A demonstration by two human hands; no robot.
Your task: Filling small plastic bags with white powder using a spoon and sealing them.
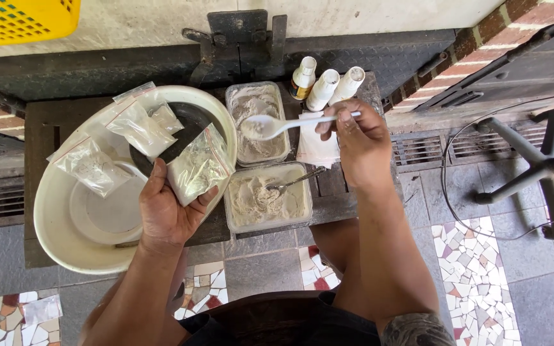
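The work surface is a low dark wooden bench [40,138] standing on a floor of grey pavers and broken-tile mosaic [476,282]. Behind the bench runs a dark metal plate and a pale wall, with brick at either end. A yellow crate [20,19] shows far behind the bench's left end; a black chair base [540,170] stands well right of the bench.

On the bench's left half sits a large cream basin [59,237]. It holds a dark dish [190,122] and three small clear bags of pale powder [91,166]. The left hand [165,211], over the basin's right rim, is closed on a bag [197,168] partly filled with powder.

Right of the basin, two clear tubs stand on the bench. The far tub [258,122] holds grey-white powder. The near tub [267,198] holds similar powder with a metal spoon [293,181] resting in it.

The right hand [360,144], over the bench's right end, pinches the handle of a white spoon [277,125]; its bowl, loaded with powder, is above the far tub. Beneath that hand lies a stack of flat bags [315,147]. Three small bottles [325,86] lie at the bench's far right edge.
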